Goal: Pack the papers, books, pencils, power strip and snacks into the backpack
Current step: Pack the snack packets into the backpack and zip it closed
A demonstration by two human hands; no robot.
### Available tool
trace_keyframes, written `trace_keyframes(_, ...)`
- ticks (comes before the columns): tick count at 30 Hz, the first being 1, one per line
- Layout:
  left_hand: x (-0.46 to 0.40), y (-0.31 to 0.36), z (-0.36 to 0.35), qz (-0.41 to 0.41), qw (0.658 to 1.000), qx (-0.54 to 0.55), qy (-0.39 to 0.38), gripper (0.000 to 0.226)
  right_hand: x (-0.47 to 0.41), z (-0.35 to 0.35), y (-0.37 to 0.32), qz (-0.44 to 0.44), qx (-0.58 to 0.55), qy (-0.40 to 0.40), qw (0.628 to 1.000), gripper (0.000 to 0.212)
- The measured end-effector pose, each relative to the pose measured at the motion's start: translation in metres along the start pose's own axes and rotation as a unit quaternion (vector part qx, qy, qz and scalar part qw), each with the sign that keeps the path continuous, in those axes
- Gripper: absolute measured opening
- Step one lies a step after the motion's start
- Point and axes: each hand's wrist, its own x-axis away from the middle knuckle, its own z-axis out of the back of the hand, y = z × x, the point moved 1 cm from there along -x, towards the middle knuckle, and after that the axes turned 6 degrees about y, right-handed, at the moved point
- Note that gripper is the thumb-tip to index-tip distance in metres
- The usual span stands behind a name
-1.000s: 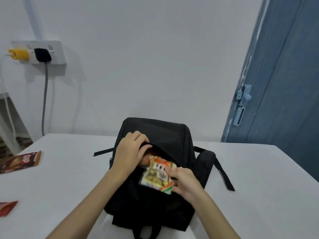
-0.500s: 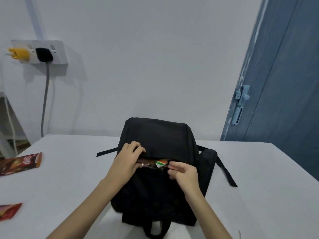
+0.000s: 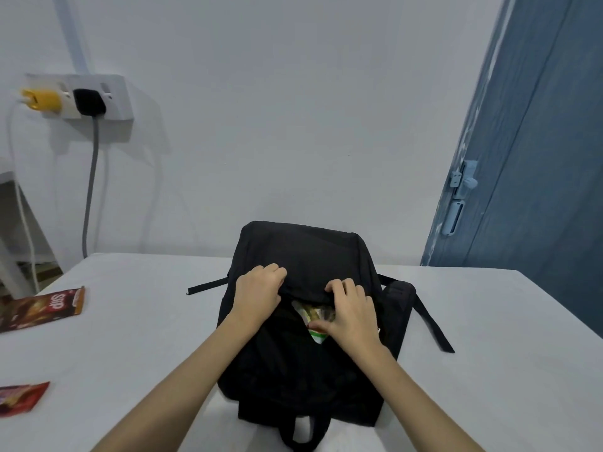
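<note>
Head view shows you working at the soft black fabric backpack [image 3: 306,321], which lies flat in the middle of the white table [image 3: 489,370] with its carry loop toward you. Your left hand [image 3: 257,293] has its fingers curled over the upper lip of the pocket opening, gripping the cloth and lifting it. Your right hand [image 3: 347,314] does the same on the other side, fingertips hooked over the lip, while its thumb presses on the clear, yellow-and-green printed snack packet [image 3: 311,316] that sits half inside the opening, its lower corner poking out.

You look to be in the snack step, with this packet nearly stowed. Next, push the showing corner down under the lip, keeping the left hand's hold so the mouth stays wide; crinkly film tends to spring back, so seat it deep.

Two snacks wait well apart from the bag on your left: a brown foil packet [image 3: 42,308] near the table's far edge and a red foil packet [image 3: 21,398] nearer you. No papers, books or pencils are in view.
</note>
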Motion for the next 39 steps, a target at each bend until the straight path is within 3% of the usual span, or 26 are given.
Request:
trace_keyframes(2, -0.003, 0.002, -0.001, 0.010, 1.000, -0.006, 0.018, 0.045, -0.001, -0.008, 0.000, 0.001, 0.005, 0.053, 0.999, 0.052)
trace_keyframes(6, 0.001, 0.001, 0.002, -0.009, 1.000, -0.020, 0.019, 0.045, -0.014, 0.007, 0.013, -0.074, -0.056, 0.022, 0.995, 0.024)
trace_keyframes(9, 0.003, 0.007, 0.007, -0.019, 0.998, -0.051, 0.017, 0.047, -0.024, 0.017, 0.020, -0.120, -0.072, 0.073, 0.987, 0.027)
trace_keyframes(11, 0.001, 0.022, 0.010, -0.040, 0.997, -0.065, -0.024, 0.049, -0.034, 0.019, 0.018, -0.144, -0.065, 0.080, 0.984, 0.027)
trace_keyframes(14, -0.004, 0.044, 0.004, -0.095, 0.995, 0.005, -0.019, 0.050, -0.043, 0.016, 0.016, -0.144, -0.059, 0.046, 0.987, 0.024)
trace_keyframes(16, -0.006, 0.055, -0.002, -0.110, 0.993, 0.018, -0.030, 0.053, -0.044, 0.015, 0.026, -0.139, -0.149, 0.019, 0.979, 0.026)
trace_keyframes(19, -0.009, 0.064, -0.018, -0.096, 0.993, 0.029, -0.056, 0.050, -0.035, 0.026, 0.047, -0.144, -0.315, -0.096, 0.933, 0.027)
trace_keyframes(21, -0.009, 0.072, -0.023, -0.099, 0.993, 0.010, -0.057, 0.044, -0.024, 0.031, 0.058, -0.141, -0.366, -0.139, 0.909, 0.031)
trace_keyframes(24, -0.016, 0.081, -0.026, -0.095, 0.995, -0.007, -0.038, 0.041, -0.013, 0.030, 0.066, -0.128, -0.323, -0.093, 0.933, 0.033)
trace_keyframes(30, -0.036, 0.089, -0.031, -0.069, 0.995, -0.017, -0.071, 0.042, -0.003, 0.017, 0.056, -0.040, -0.250, 0.010, 0.967, 0.022)
trace_keyframes(33, -0.034, 0.081, -0.018, -0.075, 0.981, -0.036, -0.177, 0.016, 0.001, 0.012, 0.059, 0.024, -0.195, -0.049, 0.979, 0.024)
trace_keyframes(35, -0.026, 0.066, -0.007, -0.077, 0.960, -0.061, -0.261, 0.023, 0.003, 0.005, 0.061, 0.047, -0.145, -0.107, 0.982, 0.031)
trace_keyframes(39, -0.001, 0.041, 0.011, -0.108, 0.944, -0.037, -0.308, 0.035, -0.008, 0.010, 0.051, 0.050, -0.055, -0.173, 0.982, 0.035)
